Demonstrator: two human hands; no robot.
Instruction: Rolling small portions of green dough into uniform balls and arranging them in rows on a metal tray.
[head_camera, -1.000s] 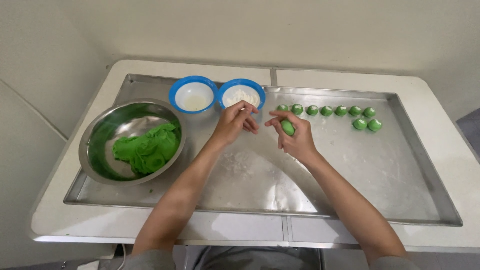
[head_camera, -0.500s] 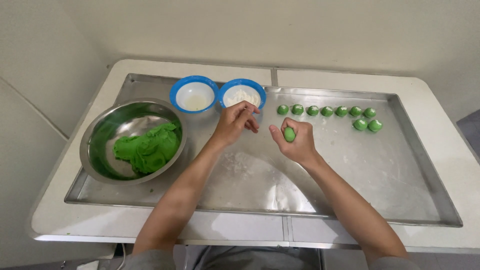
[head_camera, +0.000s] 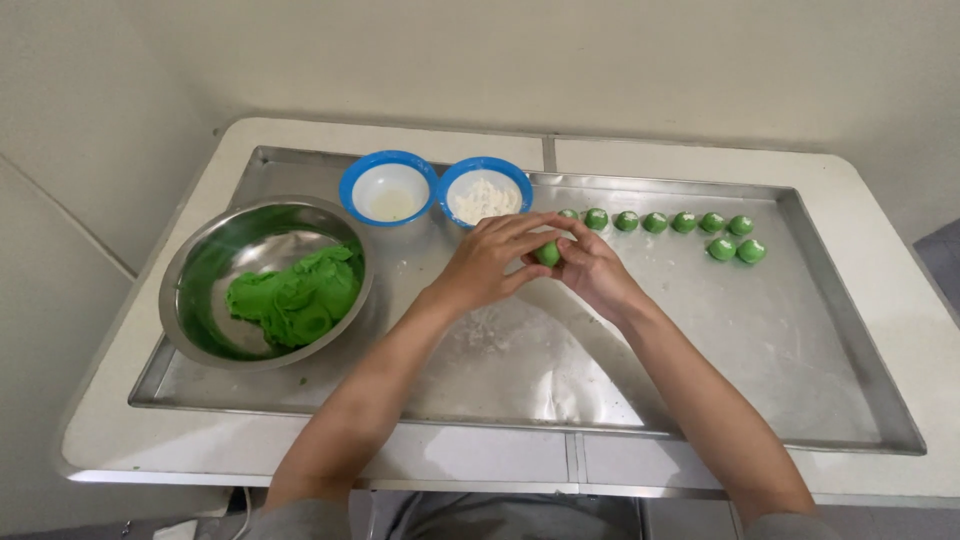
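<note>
My left hand (head_camera: 495, 258) and my right hand (head_camera: 590, 265) meet over the middle of a large metal tray (head_camera: 820, 360). Between their fingertips sits a small green dough ball (head_camera: 548, 254), pinched from both sides. Just behind the hands stands a blue bowl of white filling (head_camera: 484, 194). A row of several finished green balls (head_camera: 668, 221) lies along the tray's far edge to the right, with two more balls (head_camera: 735, 250) in front of the row's right end.
A steel mixing bowl (head_camera: 205, 270) with a lump of green dough (head_camera: 295, 297) stands at the tray's left. A second blue bowl (head_camera: 388, 187), nearly empty, is beside the filling bowl. White flour dusts the tray below my hands. The tray rests on a white table (head_camera: 880, 200).
My right hand, holding the green ball alone, has moved left to meet my left hand. Both hands now hold the ball together.
</note>
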